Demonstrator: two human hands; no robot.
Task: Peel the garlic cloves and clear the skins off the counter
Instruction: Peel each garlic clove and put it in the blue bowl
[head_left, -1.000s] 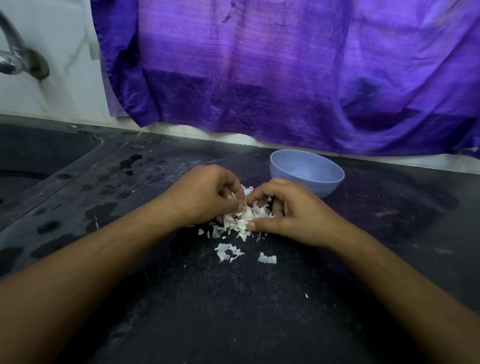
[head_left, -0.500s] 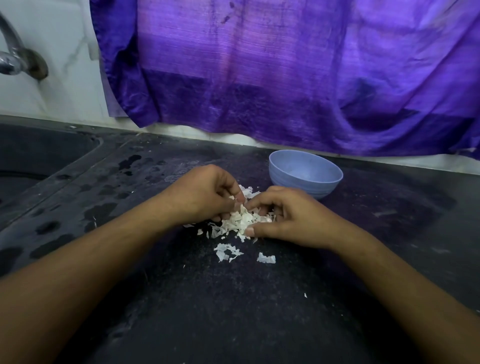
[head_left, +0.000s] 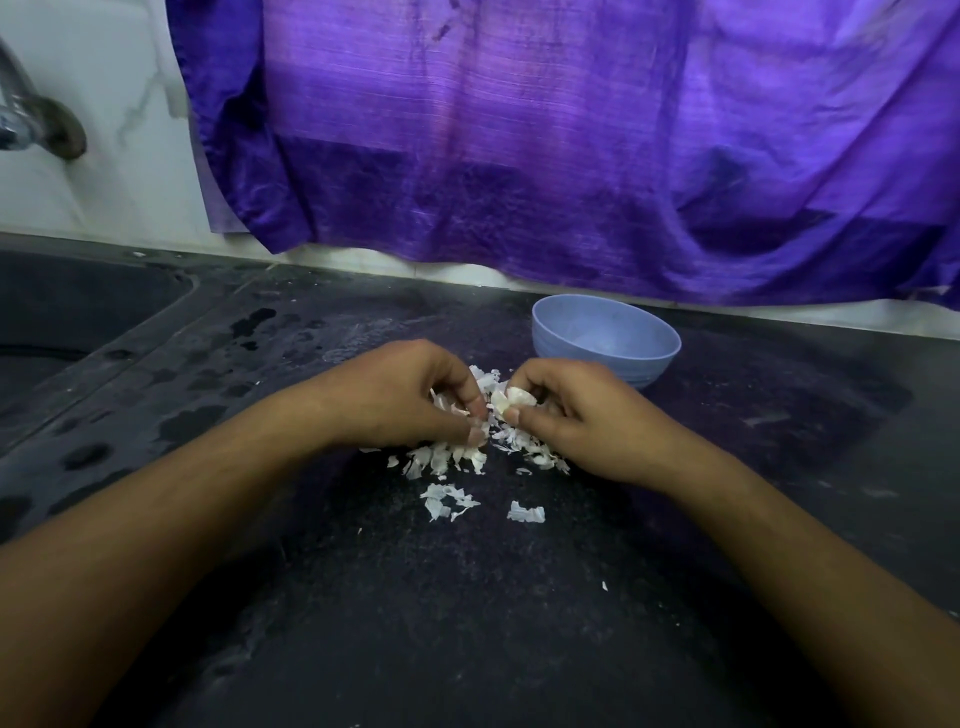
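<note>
Our right hand pinches a garlic clove steady so our left hand's grip, closed on skin, strips it.

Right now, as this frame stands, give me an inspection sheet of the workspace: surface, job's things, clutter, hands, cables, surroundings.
Surface: dark counter, dusty, with wet patches on its left part.
Job's things: garlic clove in the right hand; garlic skins heaped under and between both hands; blue bowl behind the right hand, contents unclear.
Clutter: loose skin flakes nearer the person.
Grippers: left hand, fingers curled, pinches skins; right hand pinches the clove.
Cables: nothing seen.
Surroundings: sink and tap at left; purple cloth hanging behind the counter.
</note>
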